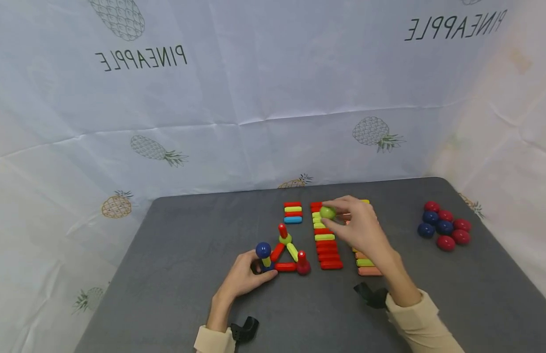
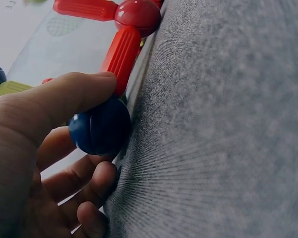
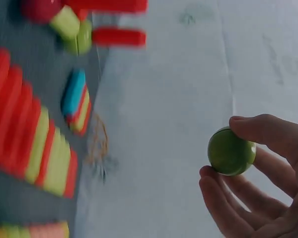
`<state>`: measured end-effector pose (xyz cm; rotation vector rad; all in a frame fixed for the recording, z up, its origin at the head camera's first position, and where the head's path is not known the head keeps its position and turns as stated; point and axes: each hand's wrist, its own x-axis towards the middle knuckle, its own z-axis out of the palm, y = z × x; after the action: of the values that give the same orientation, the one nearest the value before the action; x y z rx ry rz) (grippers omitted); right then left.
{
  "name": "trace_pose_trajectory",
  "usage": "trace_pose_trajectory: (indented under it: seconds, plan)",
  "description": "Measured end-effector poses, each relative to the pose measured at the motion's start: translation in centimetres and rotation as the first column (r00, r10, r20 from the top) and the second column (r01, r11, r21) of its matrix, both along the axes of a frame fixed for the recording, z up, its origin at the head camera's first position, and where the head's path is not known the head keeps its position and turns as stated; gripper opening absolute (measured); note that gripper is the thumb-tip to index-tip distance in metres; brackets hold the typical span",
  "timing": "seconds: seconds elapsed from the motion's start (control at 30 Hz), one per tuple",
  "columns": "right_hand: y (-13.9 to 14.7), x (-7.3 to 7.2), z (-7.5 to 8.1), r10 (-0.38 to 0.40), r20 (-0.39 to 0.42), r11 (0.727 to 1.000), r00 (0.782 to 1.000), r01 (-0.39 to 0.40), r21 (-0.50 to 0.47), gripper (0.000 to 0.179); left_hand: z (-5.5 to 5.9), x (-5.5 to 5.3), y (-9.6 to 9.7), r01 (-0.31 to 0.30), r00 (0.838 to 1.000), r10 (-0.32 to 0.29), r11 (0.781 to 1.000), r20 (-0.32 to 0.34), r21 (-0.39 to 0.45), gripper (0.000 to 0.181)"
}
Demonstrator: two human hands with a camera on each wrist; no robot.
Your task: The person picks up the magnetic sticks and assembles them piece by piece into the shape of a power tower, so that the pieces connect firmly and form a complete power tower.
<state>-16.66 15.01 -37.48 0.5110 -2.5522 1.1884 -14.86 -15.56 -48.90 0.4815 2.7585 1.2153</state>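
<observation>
A triangle frame of plastic rods and balls lies on the dark table, with a dark blue ball, a red ball and a green ball at its corners. Short red rods stand up from the red and green corners. From the blue corner rises a yellow rod topped by another blue ball. My left hand grips the blue corner, its thumb lying by the joint with a red rod. Raised over the rod rows, my right hand pinches a loose green ball between thumb and fingertips.
Right of the frame lies a column of red and yellow rods, and another of orange and yellow rods is partly hidden by the right arm. A short stack with a blue rod sits behind. Red and blue balls cluster at far right.
</observation>
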Motion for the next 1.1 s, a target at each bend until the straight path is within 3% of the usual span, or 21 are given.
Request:
trace_pose_trajectory:
  seconds: [0.17, 0.33, 0.67, 1.1]
  plan:
    - [-4.4, -1.0, -1.1, 0.156, 0.028, 0.988, 0.987, -0.155, -0.026, 0.036, 0.1, 0.0, 0.0, 0.014, 1.000, -0.014, 1.000, -0.018, 0.011, 0.024]
    - [-6.8, -2.0, -2.0, 0.245, 0.062, 0.969, 0.968, -0.243, -0.034, 0.038, 0.1, 0.0, 0.2, 0.020, 0.999, -0.020, 1.000, -0.037, 0.011, 0.023]
    - [-7.9, -3.1, -3.0, 0.262, 0.127, 0.963, 0.957, -0.267, 0.025, 0.037, 0.0, 0.0, 0.4, 0.002, 1.000, -0.001, 1.000, -0.026, 0.008, 0.026]
    - [-7.8, -3.1, -3.3, 0.261, 0.134, 0.964, 0.956, -0.265, 0.017, 0.035, 0.0, 0.0, 0.3, 0.000, 1.000, 0.000, 1.000, 0.000, -0.008, 0.025]
